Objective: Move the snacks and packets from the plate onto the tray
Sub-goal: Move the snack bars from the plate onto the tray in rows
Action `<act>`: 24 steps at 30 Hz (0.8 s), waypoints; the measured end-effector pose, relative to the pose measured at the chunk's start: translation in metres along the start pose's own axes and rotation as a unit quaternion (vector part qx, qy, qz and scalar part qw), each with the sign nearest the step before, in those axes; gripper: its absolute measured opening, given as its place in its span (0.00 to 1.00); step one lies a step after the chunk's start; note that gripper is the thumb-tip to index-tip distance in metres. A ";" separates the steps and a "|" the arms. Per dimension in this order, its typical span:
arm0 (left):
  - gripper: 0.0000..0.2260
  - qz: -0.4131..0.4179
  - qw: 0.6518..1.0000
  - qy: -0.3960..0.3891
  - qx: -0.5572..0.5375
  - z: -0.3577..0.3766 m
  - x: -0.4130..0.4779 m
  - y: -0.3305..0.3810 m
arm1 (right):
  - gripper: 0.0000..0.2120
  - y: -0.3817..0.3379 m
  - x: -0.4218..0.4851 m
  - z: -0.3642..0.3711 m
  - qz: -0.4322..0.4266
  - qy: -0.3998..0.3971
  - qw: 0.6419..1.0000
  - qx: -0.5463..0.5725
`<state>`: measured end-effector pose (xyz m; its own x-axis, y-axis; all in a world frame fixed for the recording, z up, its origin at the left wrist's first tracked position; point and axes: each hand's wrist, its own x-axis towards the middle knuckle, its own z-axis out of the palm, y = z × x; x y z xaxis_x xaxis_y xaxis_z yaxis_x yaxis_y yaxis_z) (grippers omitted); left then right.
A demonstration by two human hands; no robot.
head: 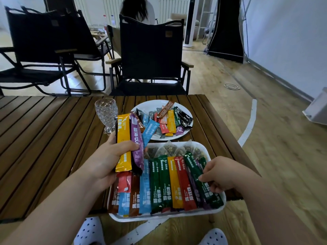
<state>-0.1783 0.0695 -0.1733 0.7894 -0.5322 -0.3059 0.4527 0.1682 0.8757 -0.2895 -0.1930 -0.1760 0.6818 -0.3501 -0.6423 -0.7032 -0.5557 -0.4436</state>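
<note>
Head view: the left hand (108, 161) has its fingers curled round a bunch of stick packets, a yellow packet (123, 138) and a purple packet (137, 144) foremost, above the tray's (159, 217) left end. The right hand (221, 174) has its fingers pinching a green packet (196, 172) that lies in the tray's rows. More packets lie piled on the plate (146, 106) beyond, beside a glass (106, 114) on the tabletop (53, 129).

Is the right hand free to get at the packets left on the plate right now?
Probably yes, once the right hand releases the green packet on the tray. The plate lies just beyond the tray, nothing between; the left hand's bundle and glass sit left.
</note>
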 end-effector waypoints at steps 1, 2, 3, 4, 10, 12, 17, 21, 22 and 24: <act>0.34 -0.002 1.000 -0.002 0.000 0.000 0.000 0.000 | 0.09 0.000 0.002 0.002 0.006 -0.002 1.000 -0.004; 0.34 -0.004 1.000 -0.004 -0.001 0.000 0.000 0.000 | 0.10 -0.001 0.005 0.005 0.010 -0.009 1.000 -0.006; 0.35 -0.006 1.000 -0.008 -0.001 0.000 0.000 0.000 | 0.12 -0.002 0.006 0.007 0.011 -0.017 1.000 -0.006; 0.35 -0.007 1.000 -0.012 0.001 0.000 0.000 -0.001 | 0.13 -0.002 0.008 0.009 0.011 -0.021 1.000 -0.002; 0.32 -0.014 0.999 -0.033 0.028 0.003 -0.004 -0.003 | 0.13 -0.002 0.019 0.011 0.001 0.026 1.000 -0.011; 0.31 -0.017 0.998 -0.040 0.037 0.004 -0.004 -0.002 | 0.14 -0.003 0.019 0.012 0.004 0.036 0.999 -0.029; 0.34 -0.050 0.992 -0.093 0.062 0.004 -0.007 0.000 | 0.19 -0.006 0.014 0.006 -0.106 0.176 0.978 0.025; 0.35 -0.073 0.981 -0.162 0.081 0.006 -0.011 -0.002 | 0.21 -0.015 -0.002 0.006 -0.266 0.009 0.905 0.333; 0.36 -0.078 0.977 -0.178 0.085 0.007 -0.012 -0.003 | 0.18 -0.016 -0.004 0.008 -0.286 -0.027 0.896 0.340; 0.37 -0.078 0.975 -0.188 0.090 0.008 -0.013 -0.003 | 0.08 -0.020 -0.005 0.013 -0.312 -0.041 0.889 0.333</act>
<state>-0.1932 0.0692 -0.1694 0.4930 -0.8122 -0.3119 0.4484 -0.0700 0.8911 -0.2811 -0.1700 -0.1721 0.9831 -0.0601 -0.1732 -0.1759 -0.0443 -0.9834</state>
